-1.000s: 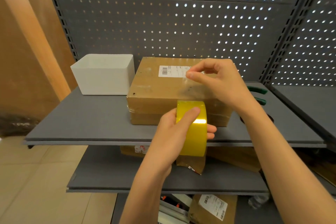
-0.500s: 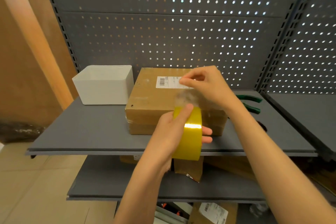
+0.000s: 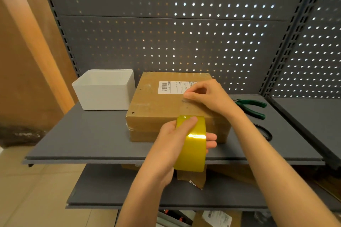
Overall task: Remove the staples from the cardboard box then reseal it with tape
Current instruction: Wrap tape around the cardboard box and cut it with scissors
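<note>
A closed cardboard box (image 3: 156, 105) with a white shipping label (image 3: 171, 87) lies on the grey upper shelf (image 3: 92, 134). My left hand (image 3: 171, 143) grips a roll of yellow tape (image 3: 191, 143) in front of the box's near edge. A clear strip of tape (image 3: 184, 108) runs from the roll up over the box top. My right hand (image 3: 206, 96) pinches the strip's free end just above the box top, beside the label. Small dark holes dot the cardboard around the strip.
A white open bin (image 3: 105, 90) stands left of the box. Green-handled pliers (image 3: 251, 107) and a black ring-shaped object (image 3: 263, 131) lie on the shelf to the right. Pegboard (image 3: 184, 33) backs the shelf. Below are a lower shelf (image 3: 110, 186) and more cardboard.
My right hand has drawn the tape end farther back and down toward the box top. The roll in my left hand has stayed at the box's front edge. The view tilted downward.
</note>
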Tool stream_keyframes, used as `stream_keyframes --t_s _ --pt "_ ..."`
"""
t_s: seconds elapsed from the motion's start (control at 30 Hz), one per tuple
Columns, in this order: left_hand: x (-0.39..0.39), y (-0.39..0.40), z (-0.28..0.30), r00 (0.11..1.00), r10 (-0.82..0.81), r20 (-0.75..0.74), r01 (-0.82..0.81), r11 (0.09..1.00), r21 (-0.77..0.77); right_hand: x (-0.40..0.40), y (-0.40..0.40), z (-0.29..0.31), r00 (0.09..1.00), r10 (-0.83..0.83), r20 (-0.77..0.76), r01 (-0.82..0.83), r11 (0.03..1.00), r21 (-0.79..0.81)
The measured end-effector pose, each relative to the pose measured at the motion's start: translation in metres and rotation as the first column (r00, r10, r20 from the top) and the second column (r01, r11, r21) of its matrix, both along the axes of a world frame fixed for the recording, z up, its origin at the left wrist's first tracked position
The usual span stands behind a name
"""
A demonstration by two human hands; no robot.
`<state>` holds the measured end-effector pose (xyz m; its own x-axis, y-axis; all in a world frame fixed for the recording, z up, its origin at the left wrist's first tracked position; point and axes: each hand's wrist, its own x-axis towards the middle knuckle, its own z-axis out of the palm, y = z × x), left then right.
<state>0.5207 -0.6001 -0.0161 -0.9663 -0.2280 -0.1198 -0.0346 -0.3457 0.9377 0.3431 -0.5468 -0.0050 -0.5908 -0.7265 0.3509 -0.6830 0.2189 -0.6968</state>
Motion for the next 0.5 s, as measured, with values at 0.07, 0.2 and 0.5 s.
stream_keyframes --t_s 0.07,0.2,0.5 --pt "0.001 -0.002 0.0 1.0 0.001 -0.007 0.0 1.0 0.02 -0.002 0.001 -0.001 1.0 0.0 -0.001 0.0 1.0 0.012" --pt "-0.002 0.0 -0.002 1.0 -0.024 -0.014 0.024 1.0 -0.001 -0.003 0.0 -0.003 0.999 -0.02 -0.029 0.021 0.999 0.036" --pt "-0.006 0.004 -0.006 0.998 -0.045 -0.039 0.045 0.999 0.015 -0.004 -0.005 -0.011 0.991 -0.089 -0.099 0.095 0.993 0.063"
